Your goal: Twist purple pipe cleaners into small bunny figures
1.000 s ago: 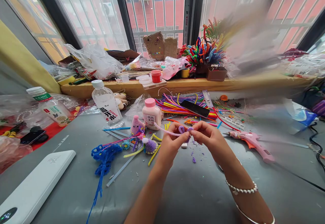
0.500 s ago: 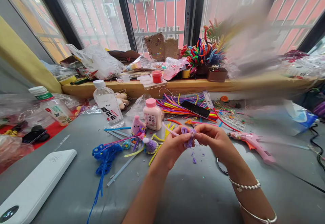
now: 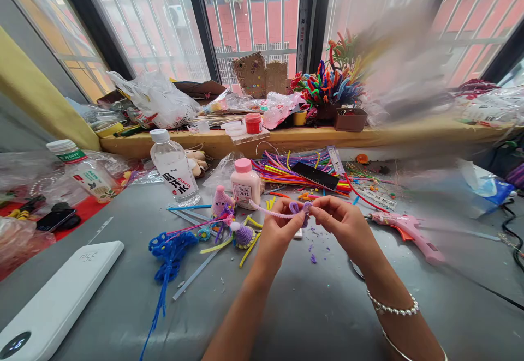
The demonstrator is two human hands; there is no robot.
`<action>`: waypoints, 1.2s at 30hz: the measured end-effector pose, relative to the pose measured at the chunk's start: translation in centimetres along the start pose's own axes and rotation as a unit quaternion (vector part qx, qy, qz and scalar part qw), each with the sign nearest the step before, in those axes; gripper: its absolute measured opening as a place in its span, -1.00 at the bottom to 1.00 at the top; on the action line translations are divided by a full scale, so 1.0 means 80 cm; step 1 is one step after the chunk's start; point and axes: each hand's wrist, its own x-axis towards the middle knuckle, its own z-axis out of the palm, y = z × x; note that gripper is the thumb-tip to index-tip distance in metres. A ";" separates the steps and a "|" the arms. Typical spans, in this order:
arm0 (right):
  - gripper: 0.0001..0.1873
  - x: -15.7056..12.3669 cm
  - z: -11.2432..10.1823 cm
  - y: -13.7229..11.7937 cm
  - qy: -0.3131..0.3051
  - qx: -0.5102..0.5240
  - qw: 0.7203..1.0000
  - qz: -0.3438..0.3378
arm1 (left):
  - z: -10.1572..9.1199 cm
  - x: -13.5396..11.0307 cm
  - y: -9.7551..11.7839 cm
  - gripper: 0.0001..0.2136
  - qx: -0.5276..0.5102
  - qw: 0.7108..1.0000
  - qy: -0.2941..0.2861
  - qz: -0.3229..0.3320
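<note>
My left hand (image 3: 279,236) and my right hand (image 3: 343,224) meet over the middle of the table. Between their fingertips is a small looped purple pipe-cleaner piece (image 3: 295,208), gripped by both and partly hidden by the fingers. A pale pink pipe cleaner (image 3: 268,210) sticks out leftward from my left fingers. Purple fuzz scraps (image 3: 313,259) lie on the table below. Left of my left hand sit a small purple crocheted figure (image 3: 243,235), a pink one (image 3: 221,202) and a bundle of blue yarn (image 3: 172,249).
A pink glue gun (image 3: 409,230) lies to the right. Behind my hands are a pink-capped bottle (image 3: 245,184), a water bottle (image 3: 175,173), a black phone (image 3: 314,177) and many pipe cleaners (image 3: 278,170). A white power bank (image 3: 65,301) rests at the left. The upper right is blurred.
My hands have turned the purple piece a little. The pale pink pipe cleaner now reaches farther left past my left hand. My left hand has tilted more upright; things on the table stay put.
</note>
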 end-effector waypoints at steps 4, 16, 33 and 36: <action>-0.79 0.000 0.001 0.003 0.024 -0.039 0.999 -0.018 | -0.001 0.001 -0.001 -0.85 0.005 1.000 -0.002 -0.007; -0.79 -0.001 0.001 0.000 0.056 -0.043 0.997 -0.018 | -0.002 0.001 0.000 -0.84 -0.095 0.994 -0.038 -0.033; -0.82 0.001 0.006 0.004 0.045 -0.058 0.997 -0.034 | -0.001 0.001 0.000 -0.83 -0.089 0.994 0.009 -0.056; -0.82 0.001 0.005 0.005 0.047 -0.063 0.996 -0.039 | -0.001 0.001 0.000 -0.84 -0.080 0.996 0.008 -0.047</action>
